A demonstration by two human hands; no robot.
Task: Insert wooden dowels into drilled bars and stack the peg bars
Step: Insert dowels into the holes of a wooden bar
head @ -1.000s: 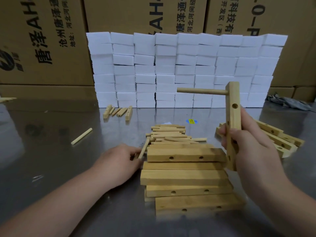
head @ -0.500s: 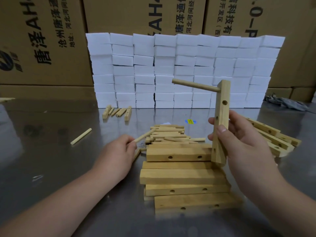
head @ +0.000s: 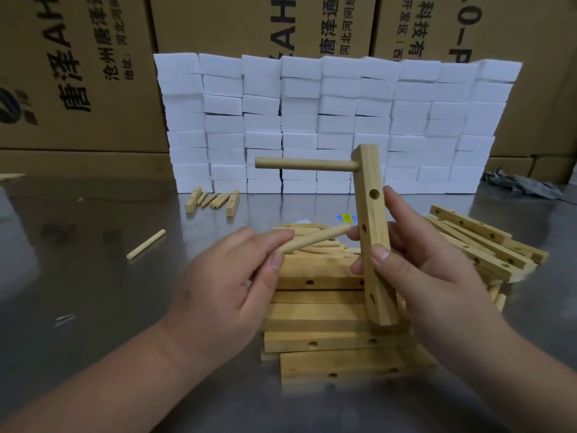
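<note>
**Head view: a loose dowel held beside an upright drilled bar**

Head camera. I see the right grip (head: 431, 276) clenched around a drilled bar (head: 371, 245), which stands nearly upright above the near stack of bars (head: 324, 317). Its lower end hangs in front of the stack's right edge. An inserted dowel (head: 306, 164) sticks out leftward from the bar's top hole, level with the counter (head: 93, 276).

The left grip (head: 231, 276) pinches a loose dowel (head: 315, 237) between thumb and fingers. The tip points right and lies just beside the bar's left edge, near a middle hole. I cannot tell whether it touches.

Open steel surface lies left of the left forearm and carries one stray dowel (head: 146, 244). A second heap of bars (head: 477, 242) crowds the right side, near the right wrist. A wall of white foam blocks (head: 337, 120) closes the back.

The hands hide most of the dowel pile (head: 299, 225) behind the stack, and the right palm covers part of the heap. Both forearms are cut off at the lower frame edge. A grey cloth (head: 524, 185) at far right is blurred.

The cardboard cartons (head: 78, 73) behind show only printed faces, and their contents are hidden.
</note>
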